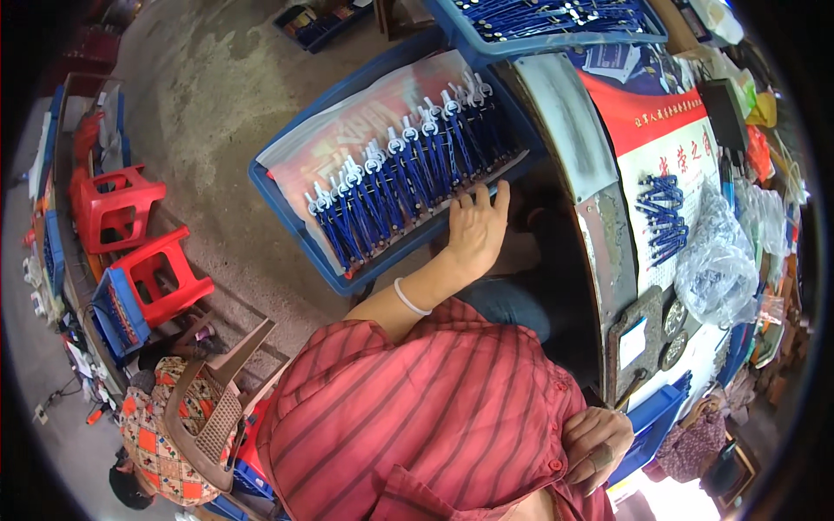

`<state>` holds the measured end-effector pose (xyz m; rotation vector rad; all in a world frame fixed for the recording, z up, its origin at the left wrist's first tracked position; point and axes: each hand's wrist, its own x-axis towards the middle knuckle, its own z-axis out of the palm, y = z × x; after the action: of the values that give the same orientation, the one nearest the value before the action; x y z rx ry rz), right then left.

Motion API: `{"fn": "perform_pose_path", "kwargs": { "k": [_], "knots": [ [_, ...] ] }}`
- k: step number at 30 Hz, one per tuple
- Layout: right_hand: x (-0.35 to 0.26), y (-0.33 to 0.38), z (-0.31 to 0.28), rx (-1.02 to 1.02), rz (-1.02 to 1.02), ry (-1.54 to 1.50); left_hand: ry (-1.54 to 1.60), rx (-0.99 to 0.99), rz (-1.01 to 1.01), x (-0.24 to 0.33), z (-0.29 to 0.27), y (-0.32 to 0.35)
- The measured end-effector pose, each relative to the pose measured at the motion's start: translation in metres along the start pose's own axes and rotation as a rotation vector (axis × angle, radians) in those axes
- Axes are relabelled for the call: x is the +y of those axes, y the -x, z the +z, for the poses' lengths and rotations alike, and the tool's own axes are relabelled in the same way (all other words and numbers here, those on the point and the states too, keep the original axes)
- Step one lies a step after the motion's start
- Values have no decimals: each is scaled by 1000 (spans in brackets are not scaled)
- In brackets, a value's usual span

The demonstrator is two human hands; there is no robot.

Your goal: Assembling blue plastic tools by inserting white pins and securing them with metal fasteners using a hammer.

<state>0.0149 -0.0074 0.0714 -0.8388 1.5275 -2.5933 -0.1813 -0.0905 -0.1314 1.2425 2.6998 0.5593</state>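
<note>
Left hand [478, 233] is resting at the near rim of a rectangular blue plastic tray [300, 233].
Inside, slim blue, silver-topped tools [400, 178] are leaning in rows, so level handling is looking wisest; I cannot tell whether this grip is grasping, or whether the curled right hand [599, 441] is holding anything.

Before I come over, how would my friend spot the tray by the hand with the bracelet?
Start at the worktable on the right, and look just left of it, by the left hand. The blue tray there holds a slanting row of blue pieces with whitish ring-like tops. Unlike the upper tray, it shows a pale, red-printed lining sheet.
</note>
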Motion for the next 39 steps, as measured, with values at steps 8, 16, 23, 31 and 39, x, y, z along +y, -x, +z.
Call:
{"fn": "perform_pose_path", "kwargs": {
  "k": [8, 16, 23, 31, 39],
  "knots": [
    [-11, 18, 11, 67, -52, 205, 94, 69, 166, 20, -33, 6],
    [-32, 64, 18, -160, -300, -112, 551, -236, 565, 76, -68, 33],
    [-14, 147, 47, 397, -289, 60, 729, -389, 627, 124, -91, 4],
    [9, 194, 87, 1161, -388, -125, 576, -202, 697, 198, -75, -104],
    [16, 207, 95, 1387, -244, -154, -219, -21, 874, 258, 8, -188]
  ]
}}
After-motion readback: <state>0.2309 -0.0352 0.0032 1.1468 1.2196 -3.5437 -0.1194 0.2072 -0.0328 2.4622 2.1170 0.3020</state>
